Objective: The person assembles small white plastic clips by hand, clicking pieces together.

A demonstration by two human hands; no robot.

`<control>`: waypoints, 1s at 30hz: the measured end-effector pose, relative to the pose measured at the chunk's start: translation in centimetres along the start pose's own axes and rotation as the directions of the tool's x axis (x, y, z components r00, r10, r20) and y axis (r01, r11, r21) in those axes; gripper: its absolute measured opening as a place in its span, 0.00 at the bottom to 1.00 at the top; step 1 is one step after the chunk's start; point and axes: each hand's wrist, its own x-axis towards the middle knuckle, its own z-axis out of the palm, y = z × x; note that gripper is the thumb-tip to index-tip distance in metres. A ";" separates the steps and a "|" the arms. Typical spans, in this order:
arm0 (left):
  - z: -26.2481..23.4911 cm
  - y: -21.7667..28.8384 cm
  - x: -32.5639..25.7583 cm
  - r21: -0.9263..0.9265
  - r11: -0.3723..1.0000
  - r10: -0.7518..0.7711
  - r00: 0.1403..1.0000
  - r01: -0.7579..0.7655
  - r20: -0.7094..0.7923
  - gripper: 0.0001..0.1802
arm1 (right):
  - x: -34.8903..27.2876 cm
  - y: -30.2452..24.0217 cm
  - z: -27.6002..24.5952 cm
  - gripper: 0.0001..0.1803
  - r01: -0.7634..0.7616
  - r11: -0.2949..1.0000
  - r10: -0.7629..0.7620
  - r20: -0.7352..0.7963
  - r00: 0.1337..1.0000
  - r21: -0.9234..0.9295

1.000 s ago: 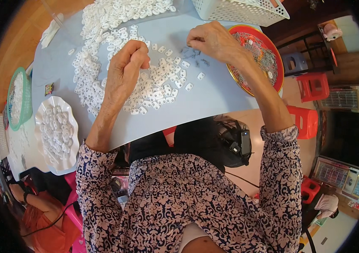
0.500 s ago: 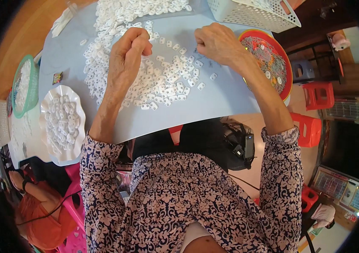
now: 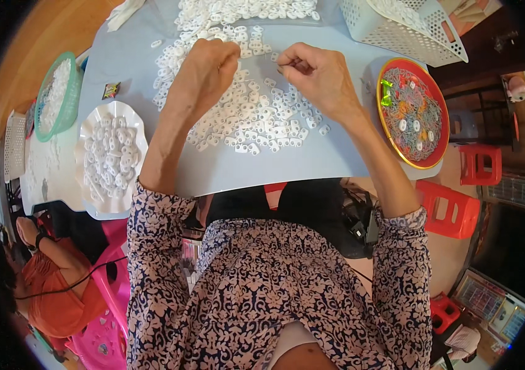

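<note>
Both hands had moved closer together over the small white plastic pieces [image 3: 244,117]; the left hand [image 3: 204,74] was curled on the pile, the right hand [image 3: 318,77] pinched one flat piece.

Both hands [image 3: 207,71] drew closer over white pieces [image 3: 256,117].

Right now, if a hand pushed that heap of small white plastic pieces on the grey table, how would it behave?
The white pieces would probably scatter rather than slide together: they lie loose, with strays at the heap's edge. They look small, flat and light, so unlikely to roll. Each seems stiff moulded plastic, fiddly for the left hand to pinch singly.
</note>
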 end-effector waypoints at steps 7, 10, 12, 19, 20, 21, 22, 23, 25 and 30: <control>0.8 1.3 -0.5 0.233 0.972 0.014 0.993 -0.040 0.114 0.03 | -0.3 1.6 1.6 0.07 0.283 0.959 -0.269 -0.259 0.928 0.016; 1.6 1.9 -0.3 0.161 0.971 0.169 0.983 -0.178 0.064 0.05 | -0.5 1.4 1.7 0.08 0.277 0.961 -0.274 -0.259 0.926 -0.024; 2.5 2.2 -0.4 0.107 0.979 0.162 0.981 -0.173 0.108 0.06 | -0.4 1.4 1.8 0.08 0.280 0.960 -0.271 -0.267 0.925 -0.007; 2.8 2.6 -0.1 0.092 0.990 0.093 0.984 -0.108 0.150 0.09 | -0.6 1.4 1.4 0.06 0.230 0.970 -0.204 -0.266 0.942 0.073; 2.8 2.7 -0.1 0.092 0.990 0.094 0.984 -0.109 0.151 0.09 | -0.6 1.4 1.3 0.06 0.230 0.970 -0.203 -0.267 0.942 0.073; 2.8 2.8 0.0 0.097 0.988 0.102 0.981 -0.118 0.164 0.09 | -0.6 1.5 1.2 0.07 0.214 0.973 -0.187 -0.255 0.949 0.083; 2.9 2.9 0.0 0.100 0.987 0.109 0.978 -0.128 0.177 0.09 | -0.6 1.6 1.1 0.07 0.195 0.976 -0.168 -0.242 0.956 0.092; 3.0 3.0 0.1 0.098 0.987 0.110 0.978 -0.129 0.178 0.09 | -0.7 1.6 1.0 0.07 0.193 0.977 -0.166 -0.243 0.956 0.091; 3.0 3.3 0.3 0.104 0.988 0.084 0.968 -0.111 0.237 0.07 | -0.7 1.7 0.9 0.07 0.194 0.974 -0.162 -0.240 0.957 0.118; 3.4 2.8 0.2 0.066 0.995 0.059 0.971 -0.077 0.233 0.04 | -0.7 1.7 1.0 0.05 0.172 0.967 -0.129 -0.221 0.967 0.190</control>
